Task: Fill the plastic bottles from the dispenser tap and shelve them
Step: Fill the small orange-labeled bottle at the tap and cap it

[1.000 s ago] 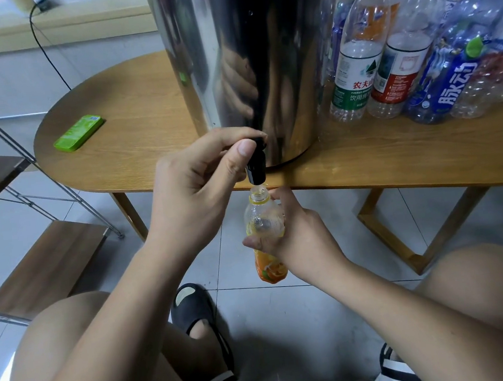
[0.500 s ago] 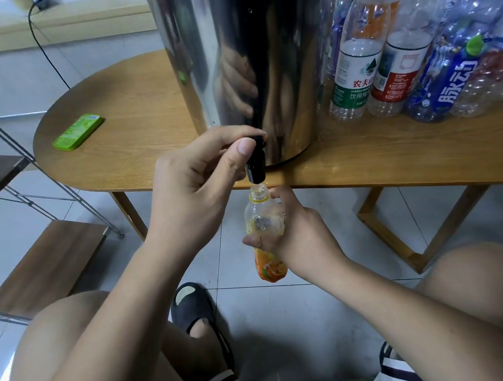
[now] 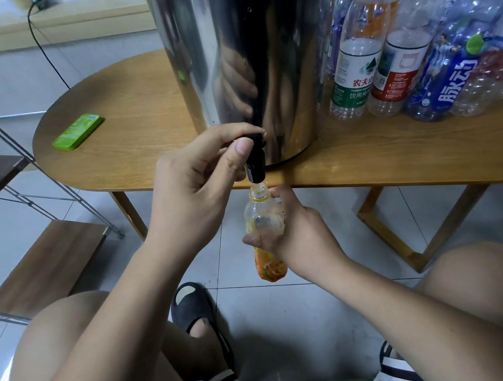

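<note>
Left hand (image 3: 194, 193) pinches tap (image 3: 255, 162); right hand (image 3: 292, 232) grips thin, crushable bottle (image 3: 264, 220) mid-body; heavier as it fills.

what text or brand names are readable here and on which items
"农夫山", then "饮用" with the rest cut off: green-labelled bottle.
"脉动": blue-labelled bottle.
Red-labelled bottle, green packet and the held orange-labelled bottle: print too small or blurred to read.
</note>
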`<action>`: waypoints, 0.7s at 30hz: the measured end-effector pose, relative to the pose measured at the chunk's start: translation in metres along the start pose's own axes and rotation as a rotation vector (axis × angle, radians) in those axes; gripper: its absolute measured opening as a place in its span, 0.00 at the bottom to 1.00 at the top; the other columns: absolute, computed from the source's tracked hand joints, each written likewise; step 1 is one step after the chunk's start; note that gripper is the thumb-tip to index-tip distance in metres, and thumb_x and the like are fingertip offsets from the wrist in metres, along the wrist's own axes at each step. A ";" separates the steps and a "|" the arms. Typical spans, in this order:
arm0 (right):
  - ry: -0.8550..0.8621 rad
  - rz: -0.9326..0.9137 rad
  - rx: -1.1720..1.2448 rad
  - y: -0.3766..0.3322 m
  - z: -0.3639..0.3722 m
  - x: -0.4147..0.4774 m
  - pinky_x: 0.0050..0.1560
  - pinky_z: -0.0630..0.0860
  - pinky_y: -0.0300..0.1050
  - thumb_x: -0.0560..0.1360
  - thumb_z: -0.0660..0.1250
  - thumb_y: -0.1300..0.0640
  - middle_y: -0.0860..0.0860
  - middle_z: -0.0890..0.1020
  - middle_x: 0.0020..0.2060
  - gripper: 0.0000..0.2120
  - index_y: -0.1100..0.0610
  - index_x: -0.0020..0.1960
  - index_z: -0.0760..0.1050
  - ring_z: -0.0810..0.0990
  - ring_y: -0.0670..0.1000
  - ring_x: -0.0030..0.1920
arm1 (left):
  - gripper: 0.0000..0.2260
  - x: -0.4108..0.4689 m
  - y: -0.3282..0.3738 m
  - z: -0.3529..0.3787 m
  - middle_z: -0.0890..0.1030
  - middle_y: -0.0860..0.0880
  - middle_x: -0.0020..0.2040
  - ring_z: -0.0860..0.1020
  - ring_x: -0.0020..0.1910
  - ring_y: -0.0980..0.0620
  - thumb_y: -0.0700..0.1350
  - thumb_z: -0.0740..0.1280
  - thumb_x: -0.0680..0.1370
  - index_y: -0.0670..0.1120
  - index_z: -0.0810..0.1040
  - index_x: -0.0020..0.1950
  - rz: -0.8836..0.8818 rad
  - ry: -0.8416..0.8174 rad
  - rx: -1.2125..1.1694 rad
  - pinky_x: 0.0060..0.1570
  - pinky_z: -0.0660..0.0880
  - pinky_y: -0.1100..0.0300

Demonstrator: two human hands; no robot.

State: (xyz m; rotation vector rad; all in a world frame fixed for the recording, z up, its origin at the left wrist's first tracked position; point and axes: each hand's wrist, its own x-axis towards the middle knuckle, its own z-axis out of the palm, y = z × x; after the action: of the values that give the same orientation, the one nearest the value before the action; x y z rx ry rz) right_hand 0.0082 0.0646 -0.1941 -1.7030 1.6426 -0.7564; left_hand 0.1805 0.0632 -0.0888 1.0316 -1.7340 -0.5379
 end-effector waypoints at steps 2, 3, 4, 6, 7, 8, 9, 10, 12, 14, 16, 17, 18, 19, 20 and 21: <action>-0.004 0.004 0.006 0.001 0.000 0.000 0.56 0.82 0.55 0.68 0.81 0.35 0.52 0.85 0.58 0.38 0.39 0.70 0.65 0.83 0.60 0.57 | 0.11 0.000 0.000 0.000 0.88 0.46 0.54 0.87 0.51 0.44 0.47 0.67 0.88 0.44 0.86 0.64 0.000 0.001 -0.001 0.48 0.85 0.41; -0.004 0.003 0.007 0.001 0.000 0.000 0.56 0.83 0.55 0.68 0.81 0.34 0.51 0.85 0.58 0.38 0.39 0.70 0.65 0.83 0.60 0.57 | 0.11 0.000 0.000 0.000 0.88 0.46 0.54 0.87 0.51 0.44 0.46 0.67 0.88 0.45 0.86 0.64 0.000 0.000 0.000 0.48 0.85 0.40; -0.004 0.001 0.007 0.001 0.000 0.000 0.56 0.83 0.55 0.68 0.81 0.34 0.51 0.85 0.59 0.38 0.39 0.70 0.65 0.83 0.60 0.57 | 0.10 0.000 0.000 0.000 0.88 0.46 0.54 0.87 0.51 0.44 0.46 0.67 0.88 0.45 0.86 0.65 -0.001 -0.001 0.000 0.48 0.85 0.40; -0.004 -0.003 0.002 0.000 0.000 0.000 0.56 0.83 0.55 0.69 0.81 0.35 0.52 0.85 0.59 0.38 0.39 0.70 0.64 0.83 0.60 0.57 | 0.10 0.000 0.000 0.000 0.88 0.46 0.54 0.87 0.52 0.44 0.46 0.67 0.88 0.45 0.86 0.65 -0.003 -0.002 -0.004 0.48 0.85 0.40; -0.005 -0.003 -0.002 0.000 0.000 0.000 0.56 0.82 0.56 0.69 0.81 0.35 0.52 0.85 0.59 0.38 0.39 0.70 0.64 0.83 0.60 0.57 | 0.10 0.000 0.001 0.000 0.88 0.46 0.54 0.87 0.52 0.45 0.46 0.67 0.88 0.45 0.86 0.65 -0.004 -0.003 -0.005 0.49 0.85 0.40; -0.004 -0.004 -0.002 0.001 0.000 0.000 0.56 0.82 0.56 0.69 0.81 0.35 0.52 0.85 0.59 0.38 0.39 0.70 0.64 0.83 0.61 0.58 | 0.10 0.000 0.001 0.000 0.88 0.46 0.54 0.87 0.52 0.45 0.46 0.67 0.88 0.45 0.86 0.65 -0.004 -0.004 -0.004 0.49 0.85 0.41; -0.002 -0.006 0.001 0.001 0.000 0.000 0.56 0.82 0.56 0.68 0.81 0.35 0.52 0.85 0.59 0.38 0.39 0.70 0.64 0.83 0.61 0.58 | 0.10 0.000 0.001 0.000 0.88 0.47 0.54 0.87 0.52 0.45 0.46 0.67 0.88 0.45 0.86 0.65 -0.003 -0.004 -0.003 0.49 0.85 0.41; 0.000 -0.009 0.006 0.001 0.000 0.000 0.56 0.82 0.56 0.68 0.81 0.35 0.52 0.86 0.58 0.38 0.39 0.69 0.64 0.83 0.61 0.58 | 0.10 0.000 0.001 0.000 0.88 0.47 0.55 0.87 0.52 0.45 0.46 0.67 0.88 0.45 0.86 0.65 -0.001 -0.005 -0.001 0.49 0.85 0.41; -0.001 -0.013 0.008 0.002 0.001 0.001 0.56 0.82 0.56 0.68 0.81 0.35 0.52 0.86 0.58 0.38 0.40 0.69 0.65 0.83 0.61 0.58 | 0.10 0.000 0.002 0.000 0.88 0.47 0.55 0.87 0.52 0.46 0.46 0.67 0.88 0.45 0.85 0.64 0.001 -0.004 -0.001 0.49 0.85 0.41; -0.002 -0.016 0.007 0.002 0.001 0.001 0.56 0.82 0.56 0.68 0.81 0.35 0.52 0.86 0.59 0.38 0.40 0.69 0.65 0.83 0.61 0.58 | 0.10 0.000 0.002 0.001 0.88 0.47 0.54 0.87 0.52 0.46 0.46 0.67 0.88 0.45 0.85 0.64 -0.003 -0.002 -0.004 0.49 0.85 0.42; 0.000 -0.015 0.011 0.002 0.001 0.001 0.56 0.82 0.56 0.68 0.81 0.35 0.52 0.86 0.59 0.38 0.39 0.69 0.64 0.84 0.61 0.58 | 0.10 -0.001 0.003 0.001 0.88 0.47 0.55 0.87 0.53 0.46 0.46 0.67 0.88 0.46 0.85 0.65 -0.008 -0.003 -0.010 0.49 0.85 0.41; 0.001 -0.014 0.011 0.002 0.001 0.001 0.56 0.82 0.56 0.68 0.81 0.34 0.52 0.86 0.59 0.38 0.39 0.69 0.64 0.84 0.61 0.58 | 0.10 -0.001 0.003 0.000 0.88 0.47 0.55 0.87 0.53 0.46 0.46 0.67 0.88 0.46 0.85 0.65 -0.007 -0.004 -0.010 0.49 0.85 0.41; 0.001 -0.013 0.013 0.003 0.002 0.001 0.56 0.82 0.56 0.68 0.81 0.34 0.52 0.86 0.59 0.38 0.39 0.69 0.64 0.84 0.61 0.57 | 0.10 0.000 0.003 0.000 0.88 0.47 0.55 0.87 0.53 0.46 0.46 0.67 0.88 0.46 0.85 0.65 -0.004 -0.005 -0.007 0.49 0.85 0.41; 0.001 -0.012 0.016 0.003 0.001 0.001 0.56 0.82 0.56 0.68 0.82 0.34 0.51 0.86 0.58 0.38 0.38 0.69 0.64 0.84 0.61 0.57 | 0.10 0.000 0.003 0.000 0.88 0.47 0.55 0.87 0.53 0.46 0.46 0.67 0.88 0.45 0.85 0.65 -0.003 -0.006 -0.006 0.49 0.85 0.41; 0.000 -0.011 0.021 0.003 0.001 0.001 0.56 0.82 0.56 0.68 0.82 0.34 0.51 0.86 0.58 0.38 0.38 0.69 0.64 0.84 0.60 0.57 | 0.10 0.000 0.002 0.000 0.88 0.46 0.54 0.87 0.53 0.46 0.46 0.67 0.88 0.45 0.85 0.65 -0.002 -0.007 -0.005 0.48 0.85 0.40; 0.000 -0.012 0.024 0.004 0.001 0.001 0.56 0.82 0.56 0.68 0.82 0.34 0.51 0.86 0.58 0.38 0.38 0.69 0.65 0.84 0.60 0.57 | 0.10 0.000 0.002 0.000 0.88 0.46 0.54 0.87 0.52 0.45 0.46 0.67 0.88 0.45 0.85 0.65 -0.001 -0.008 -0.004 0.48 0.85 0.40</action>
State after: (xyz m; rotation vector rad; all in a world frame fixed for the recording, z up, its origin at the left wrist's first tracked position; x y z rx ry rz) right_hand 0.0069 0.0635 -0.1976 -1.6978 1.6181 -0.7792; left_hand 0.1798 0.0647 -0.0871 1.0294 -1.7388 -0.5466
